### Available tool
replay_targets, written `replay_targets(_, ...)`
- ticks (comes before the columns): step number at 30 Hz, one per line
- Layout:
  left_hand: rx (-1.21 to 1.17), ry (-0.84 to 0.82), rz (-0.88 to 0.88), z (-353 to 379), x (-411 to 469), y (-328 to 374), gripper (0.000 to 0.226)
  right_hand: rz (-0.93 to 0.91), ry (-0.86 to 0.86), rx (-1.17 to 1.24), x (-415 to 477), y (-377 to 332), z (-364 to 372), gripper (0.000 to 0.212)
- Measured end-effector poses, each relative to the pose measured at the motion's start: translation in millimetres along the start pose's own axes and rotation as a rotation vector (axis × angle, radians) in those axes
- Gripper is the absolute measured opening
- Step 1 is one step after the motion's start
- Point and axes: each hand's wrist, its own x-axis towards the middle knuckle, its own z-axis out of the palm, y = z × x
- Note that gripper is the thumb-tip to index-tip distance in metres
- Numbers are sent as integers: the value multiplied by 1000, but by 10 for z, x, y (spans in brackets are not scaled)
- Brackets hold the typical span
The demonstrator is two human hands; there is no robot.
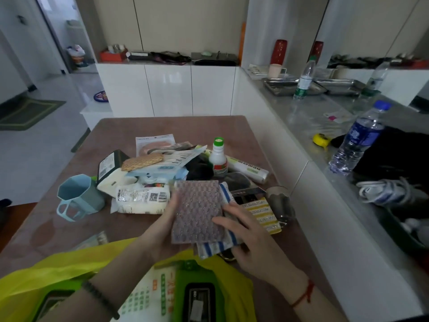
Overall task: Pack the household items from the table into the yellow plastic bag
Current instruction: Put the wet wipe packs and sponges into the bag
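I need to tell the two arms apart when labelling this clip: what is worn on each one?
Both forearms are bare, no sleeves or gloves. The left wrist carries a bracelet of dark beads. The right wrist has a thin red string bracelet. No rings or watch show.

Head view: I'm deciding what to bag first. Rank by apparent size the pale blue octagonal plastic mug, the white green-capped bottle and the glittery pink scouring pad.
1. Glittery pink scouring pad, though it's held nearest the camera.
2. Pale blue octagonal plastic mug.
3. White green-capped bottle, farthest away.
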Motion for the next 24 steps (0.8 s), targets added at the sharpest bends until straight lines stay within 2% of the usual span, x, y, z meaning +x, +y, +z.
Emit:
replay_targets(3, 53, 14, 51, 23, 25, -49, 95, 43, -136, 227, 3, -8, -108, 68)
replay_targets(5, 31, 66, 89, -3, 36, -60, 99, 174, 9, 381, 15, 85, -144, 54)
replay_targets(7, -3, 102, 147, -20, 3, -35, 93, 352, 149, 383, 7, 306, -138, 53)
replay_targets(8, -26, 129, 184, -40, -24, -19, 82, 408, 92, 307, -21, 429, -120, 58)
replay_targets(9, -48, 150, 208, -49, -61, -3, 73, 433, -39, 203, -65, 545, -80, 66)
replay_targets(11, -87, 170, 226, -77, -140, 4, 73, 473, -302, 1, -181, 734, 51, 79)
replay_targets(12, -97, 185, 229, -101, -179, -12, 76, 488, -337, -84, -227, 802, 123, 83)
replay_targets(14, -104, 214, 241, -153, -266, -59, 80, 461, -219, -183, -255, 873, 231, 78)
replay_targets(17, -109, 224, 221, -243, -385, -123, 95, 437, -36, -211, -201, 917, 237, 57)
replay_targets(19, -123, 195, 204, -298, -478, -139, 96, 438, 135, -179, -180, 861, 113, 43)
replay_targets(21, -148, 166, 199, -337, -577, -141, 87, 490, 359, -19, -122, 667, -80, 30)
replay_targets(24, -136, 109, 203, -375, -715, -153, 68, 522, 657, 465, 8, 67, -332, 23)
